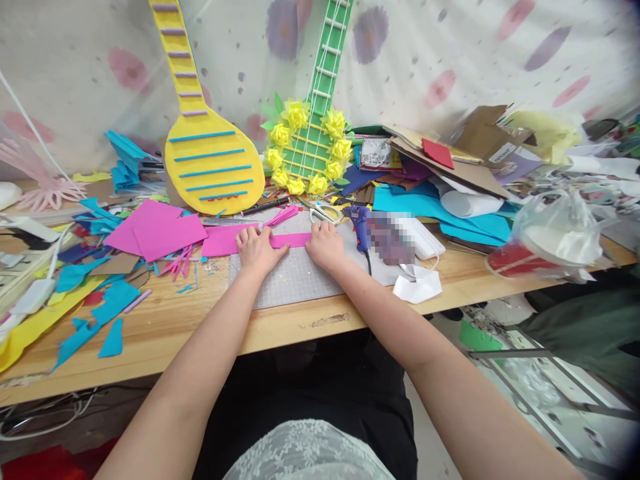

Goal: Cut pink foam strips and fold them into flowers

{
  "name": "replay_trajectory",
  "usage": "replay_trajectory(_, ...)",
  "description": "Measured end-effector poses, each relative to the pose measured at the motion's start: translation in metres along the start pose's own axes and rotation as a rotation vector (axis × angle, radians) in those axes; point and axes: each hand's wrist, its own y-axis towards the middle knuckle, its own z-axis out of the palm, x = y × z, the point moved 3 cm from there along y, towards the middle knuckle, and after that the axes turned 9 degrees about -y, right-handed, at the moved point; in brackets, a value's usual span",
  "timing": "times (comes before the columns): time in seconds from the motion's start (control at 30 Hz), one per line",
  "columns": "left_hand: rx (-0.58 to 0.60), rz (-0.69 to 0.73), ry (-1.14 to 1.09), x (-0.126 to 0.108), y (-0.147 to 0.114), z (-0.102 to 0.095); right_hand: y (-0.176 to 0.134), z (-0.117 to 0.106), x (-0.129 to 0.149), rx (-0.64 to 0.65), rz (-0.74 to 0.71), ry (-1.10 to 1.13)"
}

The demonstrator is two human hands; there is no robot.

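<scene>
A pink strip of paper or craft foam lies across a grey cutting mat, its wider left part reaching past the mat's edge. My left hand rests on the strip, thumb spread away from the fingers. At the strip's right end is my right hand, its fingers curled together over it; the fingertips are partly hidden. Just beyond the hands lie scissors and a fringed pink piece. A blue glue gun stands to the right of my right hand.
Pink sheets and blue scraps cover the left side. A yellow paper instrument and a green one with yellow flowers lean at the back. Cardboard is piled right, near a bagged red-and-white tub.
</scene>
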Motion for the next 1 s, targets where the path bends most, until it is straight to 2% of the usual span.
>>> replay_trajectory(0.1, 0.015, -0.011, 0.001, -0.001, 0.001, -0.001, 0.004, -0.004, -0.012, 0.043, 0.043, -0.019)
replay_trajectory(0.17, 0.023, -0.025, -0.007, -0.002, 0.001, -0.001, 0.006, -0.01, -0.013, 0.027, 0.033, -0.018)
replay_trajectory(0.27, 0.029, -0.056, -0.024, -0.002, 0.002, -0.001, 0.009, -0.014, 0.002, -0.057, -0.094, 0.052)
replay_trajectory(0.4, 0.004, -0.049, -0.017, -0.001, 0.002, 0.0, 0.01, 0.001, 0.03, -0.053, -0.313, 0.162)
replay_trajectory(0.6, 0.017, -0.016, -0.051, 0.008, 0.003, 0.001, 0.01, 0.022, 0.035, -0.073, -0.263, 0.153)
replay_trajectory(0.7, 0.047, -0.044, -0.088, 0.019, 0.006, -0.002, 0.01, 0.021, 0.034, -0.063, -0.24, 0.169)
replay_trajectory(0.83, 0.031, -0.065, -0.124, 0.035, 0.01, -0.01, 0.009, 0.018, 0.035, -0.051, -0.223, 0.187)
replay_trajectory(1.0, -0.05, -0.06, -0.132, 0.041, 0.013, -0.02, 0.01, 0.02, 0.033, -0.063, -0.222, 0.244)
